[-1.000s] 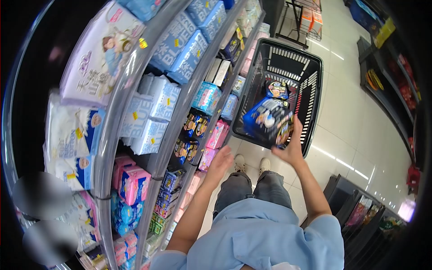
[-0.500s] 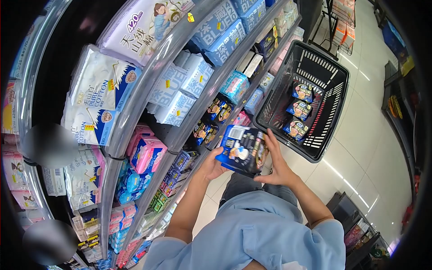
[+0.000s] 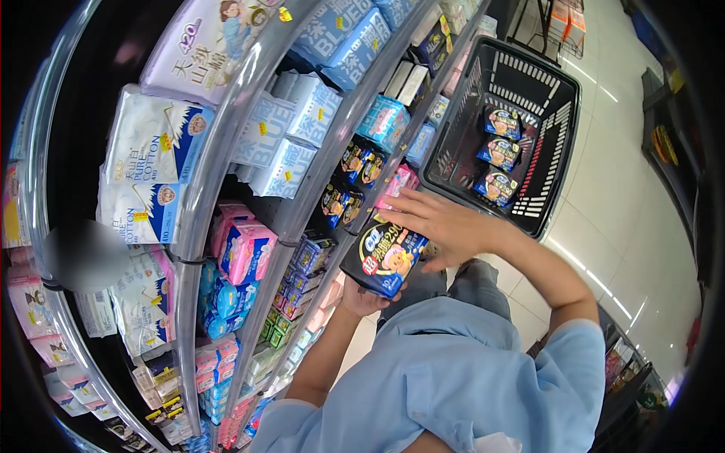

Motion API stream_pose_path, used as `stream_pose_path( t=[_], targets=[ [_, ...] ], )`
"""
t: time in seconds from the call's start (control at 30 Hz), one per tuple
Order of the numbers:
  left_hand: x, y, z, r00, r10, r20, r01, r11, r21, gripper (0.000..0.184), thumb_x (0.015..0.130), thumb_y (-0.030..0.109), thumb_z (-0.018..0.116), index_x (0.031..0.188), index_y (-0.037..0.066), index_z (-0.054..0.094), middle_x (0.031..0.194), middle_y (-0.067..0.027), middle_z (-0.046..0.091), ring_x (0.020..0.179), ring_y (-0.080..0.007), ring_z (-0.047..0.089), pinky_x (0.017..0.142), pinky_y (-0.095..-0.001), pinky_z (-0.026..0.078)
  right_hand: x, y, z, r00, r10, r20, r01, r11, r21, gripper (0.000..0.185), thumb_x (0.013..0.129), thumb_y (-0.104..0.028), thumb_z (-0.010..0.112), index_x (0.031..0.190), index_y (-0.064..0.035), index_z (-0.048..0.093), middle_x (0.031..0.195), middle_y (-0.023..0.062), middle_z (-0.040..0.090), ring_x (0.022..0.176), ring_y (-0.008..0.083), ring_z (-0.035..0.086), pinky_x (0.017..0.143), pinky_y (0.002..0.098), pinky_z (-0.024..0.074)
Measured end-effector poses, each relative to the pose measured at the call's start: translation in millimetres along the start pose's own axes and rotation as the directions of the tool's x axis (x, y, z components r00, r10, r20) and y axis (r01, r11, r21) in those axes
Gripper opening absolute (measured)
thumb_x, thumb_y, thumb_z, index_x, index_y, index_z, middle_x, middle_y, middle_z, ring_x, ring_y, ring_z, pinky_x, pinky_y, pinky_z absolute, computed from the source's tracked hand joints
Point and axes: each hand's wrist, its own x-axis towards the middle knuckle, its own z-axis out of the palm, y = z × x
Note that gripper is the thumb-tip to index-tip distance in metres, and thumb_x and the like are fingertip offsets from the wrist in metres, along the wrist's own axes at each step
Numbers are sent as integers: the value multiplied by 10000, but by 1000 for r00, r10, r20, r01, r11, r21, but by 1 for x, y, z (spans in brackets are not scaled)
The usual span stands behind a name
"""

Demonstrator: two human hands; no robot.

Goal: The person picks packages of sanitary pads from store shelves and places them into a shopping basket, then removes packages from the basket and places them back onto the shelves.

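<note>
A black and blue pack of sanitary pads (image 3: 384,255), marked 290, is held between my two hands, its printed front turned up. My left hand (image 3: 365,297) grips it from below at the lower edge, most of its fingers hidden beneath. Across the upper right side lies my right hand (image 3: 447,228), fingers over the top edge and thumb at the right side. Similar dark packs (image 3: 341,205) stand on the shelf just beyond. The black shopping basket (image 3: 557,162) on the floor holds three similar packs (image 3: 498,153) in a row.
Shelves with clear edge rails (image 3: 195,226) fill the left side, stocked with white cotton packs (image 3: 155,143), light blue packs (image 3: 291,162) and pink packs (image 3: 248,245). Tiled floor (image 3: 604,204) runs along the right, with a dark display rack (image 3: 657,121) beyond. A wire rack (image 3: 566,26) stands behind the basket.
The pack has been turned from its barcode side to its printed front and shifted slightly left and down. My right hand has moved from its right side to over its top edge.
</note>
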Motion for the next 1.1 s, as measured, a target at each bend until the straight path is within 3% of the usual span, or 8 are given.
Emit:
stream_pose_path(
  t=[0.23,0.27,0.4,0.5,0.63,0.8,0.97,1.1],
  targets=[
    [6,-9,5,998,-32,-59,35,998,59,805,787,625,419,1300,13,314,1000,-273,503,839,-406,573,556,-362,575,27,4,-6,979,-31,204,53,993,-103,1095,540,-309,786,1411,-119,151,1456,121,176,1322,361,189,1042,481,259],
    [6,-7,5,995,-62,-79,75,981,176,722,788,634,379,1269,97,414,1082,-157,521,739,-268,511,563,-348,487,28,8,0,983,-83,163,97,992,-85,1112,524,-310,798,1408,-112,153,1419,140,237,1292,351,257,1019,461,299],
    [4,1,-2,973,-222,56,214,969,119,710,813,612,389,1272,70,400,1172,-198,520,926,-346,580,746,-418,537,35,10,0,962,-40,269,16,996,92,1099,482,-236,819,1381,-80,207,1295,174,368,1198,353,366,983,413,345],
    [14,-4,7,833,221,-507,37,892,450,610,879,553,333,1226,61,432,1052,-228,558,795,-356,622,552,-305,564,38,20,8,953,62,297,-90,992,84,1057,471,-209,813,1352,-53,251,1230,168,418,1116,345,438,943,396,376],
    [8,45,-46,573,541,-615,-71,781,621,345,899,313,477,1153,80,472,1066,-168,561,965,-279,571,810,-367,497,49,41,34,945,200,259,-169,976,-138,949,517,-158,773,1330,-33,301,1184,140,459,1087,336,454,896,374,418],
    [26,93,-41,440,874,-207,237,110,965,497,835,211,556,1238,-41,412,1136,-152,519,1013,-209,531,858,-314,432,74,92,81,968,237,77,-187,895,-404,796,601,-127,717,1309,-64,360,1142,84,472,1067,277,448,858,344,440],
    [71,159,-26,472,834,286,567,-535,626,499,776,96,546,1233,-52,412,1205,-229,479,1129,-320,463,964,-362,363,103,135,109,976,215,-42,-212,882,-421,664,697,-124,635,1304,-100,367,1143,64,464,1107,262,422,862,379,423],
    [107,199,-14,381,898,221,635,-428,644,453,810,107,484,1235,-40,428,1287,-235,421,1226,-353,367,1034,-379,265,124,165,115,959,163,-230,-260,826,-501,540,772,-161,561,1288,-127,404,1129,41,496,1113,252,434,860,391,414]
  ],
)
